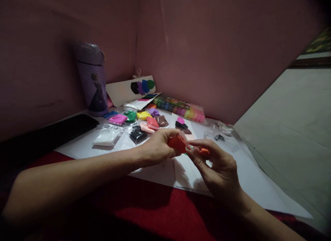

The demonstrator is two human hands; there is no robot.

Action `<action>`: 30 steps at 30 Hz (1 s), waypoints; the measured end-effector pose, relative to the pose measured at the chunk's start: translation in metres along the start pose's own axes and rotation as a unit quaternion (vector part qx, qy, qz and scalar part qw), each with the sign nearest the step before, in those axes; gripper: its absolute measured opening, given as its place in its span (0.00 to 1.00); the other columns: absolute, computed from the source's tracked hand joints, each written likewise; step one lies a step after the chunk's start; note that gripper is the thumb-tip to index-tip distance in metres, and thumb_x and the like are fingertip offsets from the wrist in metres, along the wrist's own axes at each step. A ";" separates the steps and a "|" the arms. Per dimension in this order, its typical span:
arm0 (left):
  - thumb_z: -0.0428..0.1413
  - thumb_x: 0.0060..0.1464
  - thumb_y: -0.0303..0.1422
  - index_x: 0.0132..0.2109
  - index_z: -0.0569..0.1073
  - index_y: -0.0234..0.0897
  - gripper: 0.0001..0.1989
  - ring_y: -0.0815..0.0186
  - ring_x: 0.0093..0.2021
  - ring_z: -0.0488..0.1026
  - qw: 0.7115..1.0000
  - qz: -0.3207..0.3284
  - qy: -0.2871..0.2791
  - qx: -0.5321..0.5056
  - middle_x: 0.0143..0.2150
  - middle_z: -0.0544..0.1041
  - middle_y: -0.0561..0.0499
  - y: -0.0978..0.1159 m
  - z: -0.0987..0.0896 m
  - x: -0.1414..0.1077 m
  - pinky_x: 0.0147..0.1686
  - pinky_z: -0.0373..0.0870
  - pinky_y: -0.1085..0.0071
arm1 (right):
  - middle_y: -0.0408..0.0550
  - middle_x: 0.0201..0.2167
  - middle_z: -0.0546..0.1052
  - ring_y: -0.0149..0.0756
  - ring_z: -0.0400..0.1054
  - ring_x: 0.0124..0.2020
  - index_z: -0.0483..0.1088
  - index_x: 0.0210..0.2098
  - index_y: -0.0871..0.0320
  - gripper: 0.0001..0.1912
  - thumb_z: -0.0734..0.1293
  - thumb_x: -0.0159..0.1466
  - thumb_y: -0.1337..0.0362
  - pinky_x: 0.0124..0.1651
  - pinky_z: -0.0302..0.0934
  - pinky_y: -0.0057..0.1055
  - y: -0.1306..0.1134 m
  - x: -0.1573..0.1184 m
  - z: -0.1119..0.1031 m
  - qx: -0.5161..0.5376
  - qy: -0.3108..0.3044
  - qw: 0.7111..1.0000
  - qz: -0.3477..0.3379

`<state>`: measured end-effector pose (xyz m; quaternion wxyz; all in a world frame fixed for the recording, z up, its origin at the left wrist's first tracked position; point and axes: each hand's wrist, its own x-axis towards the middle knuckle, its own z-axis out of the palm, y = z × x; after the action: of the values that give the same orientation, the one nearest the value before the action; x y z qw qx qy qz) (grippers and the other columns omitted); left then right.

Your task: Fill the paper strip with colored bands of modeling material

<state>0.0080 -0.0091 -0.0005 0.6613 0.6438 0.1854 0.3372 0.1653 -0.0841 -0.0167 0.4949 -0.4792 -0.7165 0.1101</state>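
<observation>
My left hand [156, 148] is closed around a small plastic bag of orange clay [177, 144], held just above the white paper. The thumb and forefinger of my right hand [221, 167] pinch the clear opening edge of the same bag. An orange lump of clay [204, 152] sits against the curled fingers of my right hand. Below both hands lies a card with pink, black and brown clay patches [183, 125]; part of it is hidden by the hands.
Several bags of coloured clay, including a white one [106, 136] and a black one [138, 134], lie left of my hands. Behind them are a purple tumbler [91, 82], a clay-decorated card [121, 92] and a long pack of coloured clay [181, 109]. Plastic scraps [219, 137] lie right.
</observation>
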 end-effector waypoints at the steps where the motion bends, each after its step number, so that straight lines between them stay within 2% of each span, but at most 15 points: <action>1: 0.55 0.37 0.17 0.29 0.69 0.32 0.09 0.76 0.24 0.62 1.000 -0.001 0.000 0.001 0.24 0.70 0.56 0.000 0.000 0.000 0.24 0.55 0.77 | 0.46 0.34 0.73 0.34 0.68 0.33 0.70 0.43 0.52 0.10 0.66 0.61 0.68 0.34 0.63 0.32 0.001 0.000 0.000 -0.005 -0.001 1.000 -0.007; 11: 0.55 0.38 0.20 0.30 0.70 0.32 0.08 0.77 0.22 0.59 0.999 -0.005 0.002 0.032 0.21 0.67 0.57 0.001 -0.001 -0.001 0.23 0.54 0.77 | 0.44 0.30 0.70 0.29 0.60 0.25 0.70 0.45 0.53 0.15 0.65 0.60 0.74 0.26 0.57 0.29 0.000 0.002 -0.003 -0.040 -0.021 0.996 -0.077; 16: 0.54 0.39 0.21 0.29 0.68 0.32 0.06 0.77 0.21 0.58 0.998 -0.010 0.004 0.055 0.20 0.65 0.58 0.000 -0.001 -0.001 0.23 0.54 0.77 | 0.46 0.31 0.70 0.31 0.63 0.28 0.69 0.46 0.54 0.16 0.64 0.60 0.74 0.29 0.59 0.30 0.000 0.003 -0.004 -0.062 -0.042 0.992 -0.100; 20: 0.55 0.39 0.23 0.28 0.68 0.32 0.04 0.77 0.21 0.59 0.999 0.002 -0.006 0.048 0.20 0.65 0.58 -0.002 -0.001 0.001 0.23 0.54 0.77 | 0.45 0.30 0.69 0.30 0.61 0.26 0.68 0.44 0.55 0.13 0.64 0.61 0.73 0.27 0.59 0.29 -0.002 0.003 -0.003 -0.085 -0.054 0.990 -0.103; 25: 0.53 0.36 0.20 0.27 0.69 0.33 0.07 0.77 0.21 0.60 0.999 0.000 -0.009 0.036 0.20 0.66 0.59 -0.002 0.000 0.002 0.22 0.54 0.78 | 0.45 0.29 0.68 0.30 0.61 0.24 0.68 0.43 0.54 0.12 0.63 0.62 0.73 0.26 0.59 0.29 -0.004 0.003 -0.003 -0.093 -0.065 0.988 -0.108; 30: 0.55 0.38 0.20 0.27 0.70 0.31 0.05 0.78 0.22 0.59 0.999 0.003 -0.017 0.042 0.20 0.66 0.58 -0.005 -0.001 0.001 0.22 0.54 0.79 | 0.45 0.29 0.69 0.31 0.62 0.26 0.68 0.41 0.55 0.11 0.62 0.61 0.74 0.27 0.59 0.29 -0.004 0.003 -0.004 -0.101 -0.063 0.985 -0.121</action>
<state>0.0095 -0.0074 -0.0049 0.6355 0.6773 0.1863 0.3206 0.1659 -0.0845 -0.0103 0.4069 -0.4285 -0.8067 0.0063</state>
